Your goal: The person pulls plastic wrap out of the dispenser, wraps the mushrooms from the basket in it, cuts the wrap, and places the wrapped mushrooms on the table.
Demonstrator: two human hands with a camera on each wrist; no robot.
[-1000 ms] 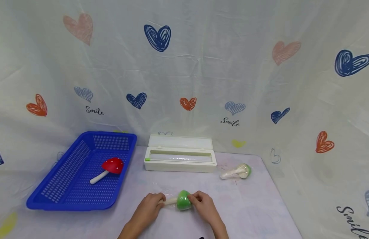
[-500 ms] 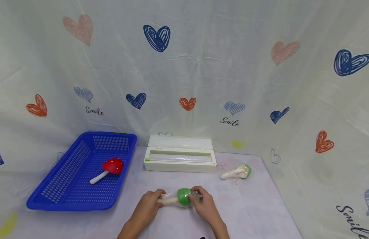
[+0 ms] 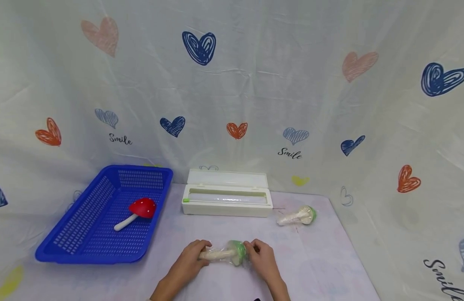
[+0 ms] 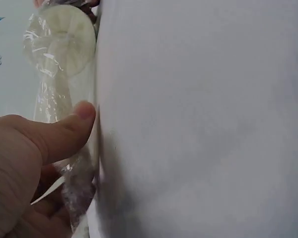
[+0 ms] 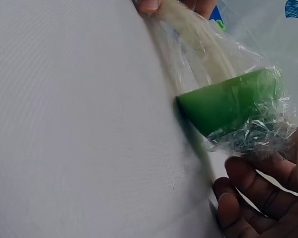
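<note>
I'm watching a person work at a pale counter, where a long white box stands with its lid tipped back and a roll lying inside. On the near side of that box, well apart from it, a green mushroom wrapped in clear film lies sideways between the two hands. The left hand has a narrow grip, thumb and fingers pinching the wrapped stem's end; the right hand pinches the crinkled film gathered at the cap, its other fingers bent. Left of the box sits a blue basket with a red mushroom, white-spotted, in it. Just right of the box, slightly nearer the person, lies a second wrapped mushroom. Behind the box hangs a curtain printed with hearts.
</note>
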